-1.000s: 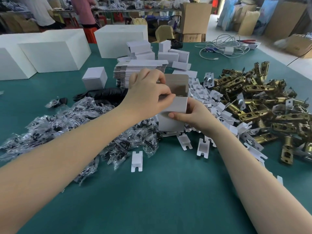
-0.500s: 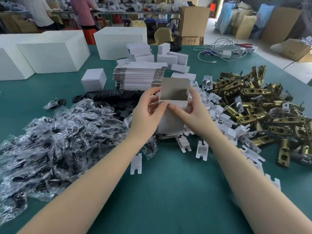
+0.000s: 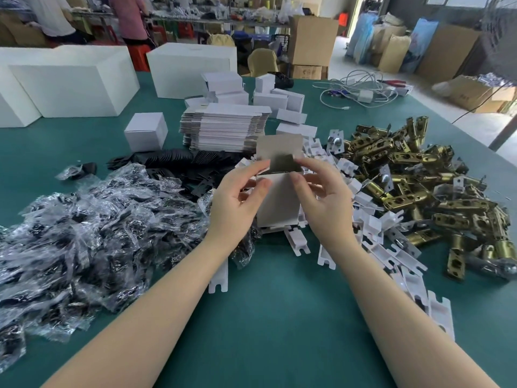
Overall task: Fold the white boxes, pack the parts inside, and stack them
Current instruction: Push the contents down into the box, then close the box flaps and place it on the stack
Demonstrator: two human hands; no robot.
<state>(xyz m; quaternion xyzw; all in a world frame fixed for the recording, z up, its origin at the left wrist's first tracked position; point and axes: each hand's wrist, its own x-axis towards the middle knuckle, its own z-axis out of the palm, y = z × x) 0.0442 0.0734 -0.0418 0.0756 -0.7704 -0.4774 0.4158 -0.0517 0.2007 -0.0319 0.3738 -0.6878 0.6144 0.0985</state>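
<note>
A small white box (image 3: pixel 278 200) stands upright in the middle of the green table (image 3: pixel 279 317), its grey-lined lid flap (image 3: pixel 279 145) raised. My left hand (image 3: pixel 237 203) holds the box's left side, thumb and fingers pinching at the top left flap. My right hand (image 3: pixel 321 197) holds the right side, fingers curled at the top right flap. A stack of flat unfolded boxes (image 3: pixel 223 127) lies behind. Brass latch parts (image 3: pixel 419 186) are heaped at the right, white card inserts (image 3: pixel 372 225) beside them, and bagged black parts (image 3: pixel 84 233) at the left.
One folded small box (image 3: pixel 146 130) stands at the left of the flat stack, with more folded boxes (image 3: pixel 277 99) behind. Large white cartons (image 3: pixel 72 79) sit at the back left. A white cable bundle (image 3: pixel 361 91) lies back right. People stand beyond the table's far edge.
Both hands have shifted up from the box's body to its top opening. The box has stayed upright in about the same place with the lid flap raised.
</note>
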